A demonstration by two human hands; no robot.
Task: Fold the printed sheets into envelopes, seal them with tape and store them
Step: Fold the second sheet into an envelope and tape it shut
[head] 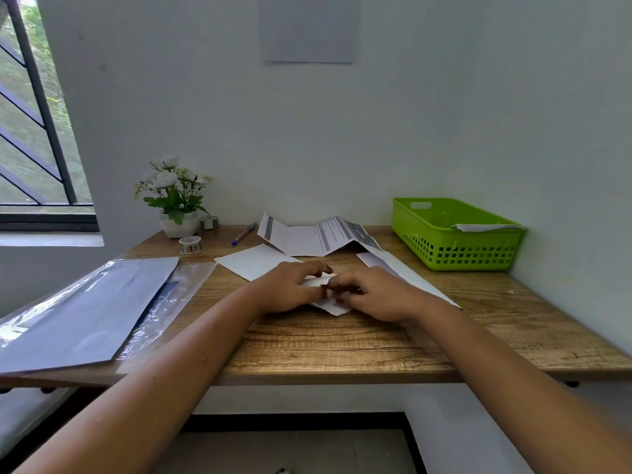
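Wooden table [325, 347] set into the corner, grain running L to R. Back left, a small white pot [179, 224] w/ white flowers [167, 179] & green leaves, close to the wall. Blue pen [244, 233] lies at an angle just R of it, near the back edge. Clear plastic sleeve [171, 302] sits at the table's L end, hanging over the front edge. Window [30, 131] w/ black bars on the L, greenery outside. Grey sheet [309, 27] stuck high on the wall, approx. centre.
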